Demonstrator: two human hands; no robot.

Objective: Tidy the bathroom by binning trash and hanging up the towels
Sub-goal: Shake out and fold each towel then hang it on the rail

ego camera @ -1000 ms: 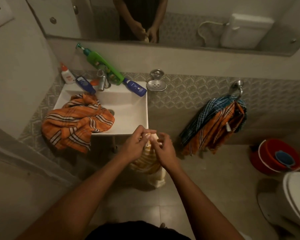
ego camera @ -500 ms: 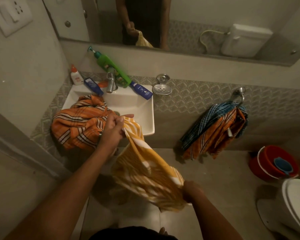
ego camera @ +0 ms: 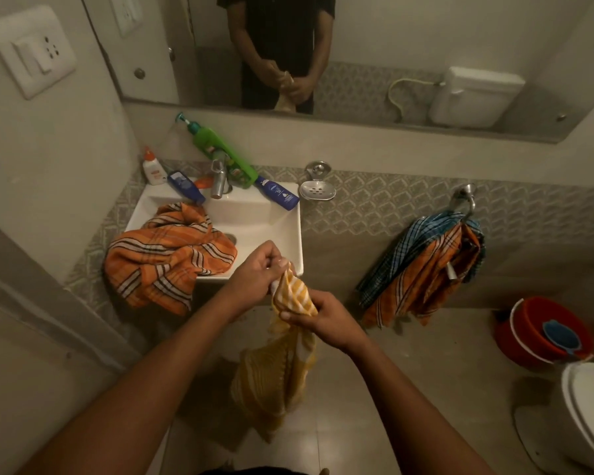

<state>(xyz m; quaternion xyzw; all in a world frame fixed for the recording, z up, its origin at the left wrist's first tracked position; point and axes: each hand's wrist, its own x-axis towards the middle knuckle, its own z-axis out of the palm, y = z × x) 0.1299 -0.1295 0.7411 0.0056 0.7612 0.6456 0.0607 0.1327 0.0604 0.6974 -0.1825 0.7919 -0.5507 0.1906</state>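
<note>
Home bathrm: sink (ego camera: 285,234), mirror (ego camera: 374,46), toilet (ego camera: 590,416), towel ring (ego camera: 467,204).

Dim warm light, white sink (ego camera: 282,231) at 12 o'clock, mirror (ego camera: 391,46) above, patterned tile band (ego camera: 391,200), switch plate (ego camera: 28,49) at 10, toilet (ego camera: 590,406) at 4, pale floor tiles (ego camera: 408,389).

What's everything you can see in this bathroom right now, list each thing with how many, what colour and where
yellow striped towel: 1, yellow and white, gripped by both hands, hanging toward the floor
orange striped towel: 1, orange, draped over the sink's left edge
hung towels: 2, blue check and orange, on the wall ring
sink: 1, white, against the wall
pump bottle: 1, green, behind the tap
blue bottles: 2, on the sink's back rim
small white bottle: 1, red cap, sink's far left corner
soap dish: 1, metal, wall
bucket: 1, red, floor
toilet: 1, white, lower right
left hand: 1, pinching the towel's top
right hand: 1, gripping it below
</note>
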